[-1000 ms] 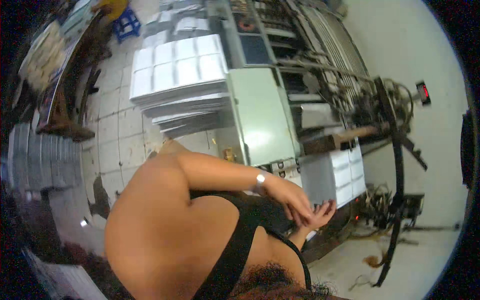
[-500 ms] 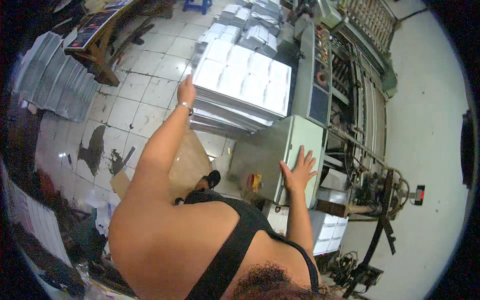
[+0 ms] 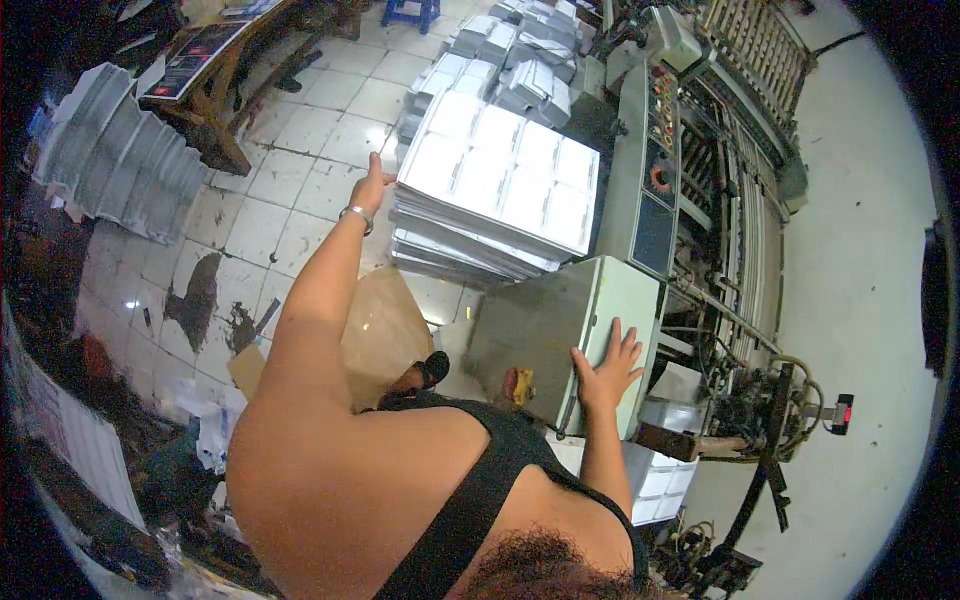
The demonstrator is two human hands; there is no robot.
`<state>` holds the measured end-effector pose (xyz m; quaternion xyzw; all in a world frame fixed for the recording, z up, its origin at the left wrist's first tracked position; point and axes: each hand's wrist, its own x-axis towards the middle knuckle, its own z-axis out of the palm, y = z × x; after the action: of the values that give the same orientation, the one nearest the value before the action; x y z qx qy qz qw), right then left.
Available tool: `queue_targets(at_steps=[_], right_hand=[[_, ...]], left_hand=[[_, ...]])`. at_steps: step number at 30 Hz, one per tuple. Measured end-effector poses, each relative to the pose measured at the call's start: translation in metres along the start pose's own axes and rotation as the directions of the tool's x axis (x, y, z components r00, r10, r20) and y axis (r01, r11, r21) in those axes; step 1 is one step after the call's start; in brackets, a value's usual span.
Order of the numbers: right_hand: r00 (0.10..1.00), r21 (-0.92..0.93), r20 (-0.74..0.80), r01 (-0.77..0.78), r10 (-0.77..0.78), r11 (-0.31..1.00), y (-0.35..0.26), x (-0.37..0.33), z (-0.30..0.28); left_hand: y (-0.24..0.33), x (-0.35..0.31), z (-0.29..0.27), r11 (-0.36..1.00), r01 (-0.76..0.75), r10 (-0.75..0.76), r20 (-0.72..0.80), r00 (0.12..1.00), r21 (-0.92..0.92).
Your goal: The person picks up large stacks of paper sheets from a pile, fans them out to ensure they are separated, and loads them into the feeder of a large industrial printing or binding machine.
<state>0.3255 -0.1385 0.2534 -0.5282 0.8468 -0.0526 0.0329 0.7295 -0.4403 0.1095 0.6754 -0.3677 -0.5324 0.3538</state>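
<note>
My left hand (image 3: 369, 187) is stretched out at the left edge of a tall stack of white printed sheets (image 3: 500, 172). Its thumb points up and a finger reaches toward the stack's side; whether it touches is hard to tell. No object shows in that hand. My right hand (image 3: 607, 372) lies flat with spread fingers on the pale green top of a metal machine cabinet (image 3: 625, 315). A red and yellow switch (image 3: 518, 386) sits on the cabinet's side.
More paper stacks (image 3: 520, 50) stand behind the tall one. A large machine (image 3: 720, 200) with a control panel (image 3: 663, 110) runs along the right. Grey stacked sheets (image 3: 120, 150) and a wooden table (image 3: 225, 120) are at the left. Brown paper (image 3: 385, 325) lies on the tiled floor near my foot.
My left hand's fingers have spread a little at the stack's edge. The whole view has shifted slightly, while my right hand stays flat on the cabinet.
</note>
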Motion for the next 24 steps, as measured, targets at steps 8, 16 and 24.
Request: queue_targets(at_steps=[8, 16, 24], right_hand=[[0.999, -0.038, 0.034, -0.026, 0.027, 0.999, 0.0, 0.001, -0.008], [1.0, 0.003, 0.012, -0.01, 0.01, 1.0, -0.001, 0.002, -0.012], [1.0, 0.055, -0.009, -0.003, 0.003, 0.998, 0.002, 0.0, -0.014]], left_hand=[[0.02, -0.012, 0.014, 0.97, 0.073, -0.051, 0.102, 0.994, -0.231], [0.016, -0.005, 0.081, 0.542, -0.078, 0.136, -0.004, 0.991, -0.837], [0.019, -0.019, 0.128, 0.688, -0.254, 0.024, -0.329, 0.944, -0.68]])
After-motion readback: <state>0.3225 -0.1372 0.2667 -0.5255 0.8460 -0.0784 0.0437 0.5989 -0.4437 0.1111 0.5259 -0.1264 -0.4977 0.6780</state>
